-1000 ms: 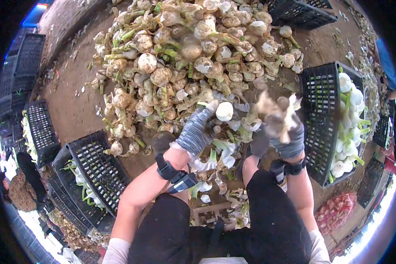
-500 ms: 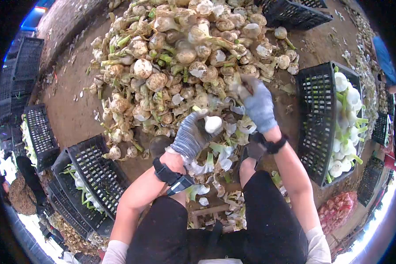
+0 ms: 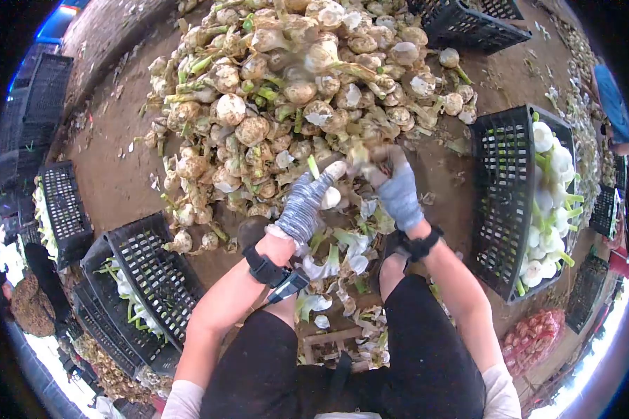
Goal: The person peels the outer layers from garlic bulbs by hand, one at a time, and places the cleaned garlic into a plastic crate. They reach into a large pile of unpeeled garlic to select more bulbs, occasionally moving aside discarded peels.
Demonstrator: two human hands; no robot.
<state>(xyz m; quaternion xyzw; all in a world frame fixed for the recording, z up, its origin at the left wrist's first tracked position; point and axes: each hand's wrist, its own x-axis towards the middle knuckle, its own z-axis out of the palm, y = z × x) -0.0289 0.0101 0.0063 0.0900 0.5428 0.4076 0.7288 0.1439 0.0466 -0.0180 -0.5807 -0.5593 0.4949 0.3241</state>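
Note:
My left hand [image 3: 303, 204], in a grey striped glove, is closed around a peeled white garlic bulb [image 3: 330, 198] whose short green stem [image 3: 313, 166] sticks up past the fingers. Its thumb and fingertips reach toward my right hand. My gloved right hand [image 3: 400, 195] pinches an unpeeled garlic bulb [image 3: 358, 156], smeared by motion, between the two hands. Just beyond them rises a big heap of dirty, unpeeled garlic [image 3: 258, 105]. Stripped skins [image 3: 353, 244] lie on the ground below my hands.
A black crate [image 3: 500, 202] of peeled garlic stands at my right, another black crate [image 3: 157, 272] tilts at my left. Farther crates include one at the back right [image 3: 461, 24]. A red mesh sack [image 3: 534, 339] lies at the lower right. A person's blue sleeve [image 3: 611, 101] shows far right.
My right hand has moved down and left from the heap, bringing an unpeeled bulb to my left hand. My left hand has shifted slightly up and left, keeping the peeled bulb.

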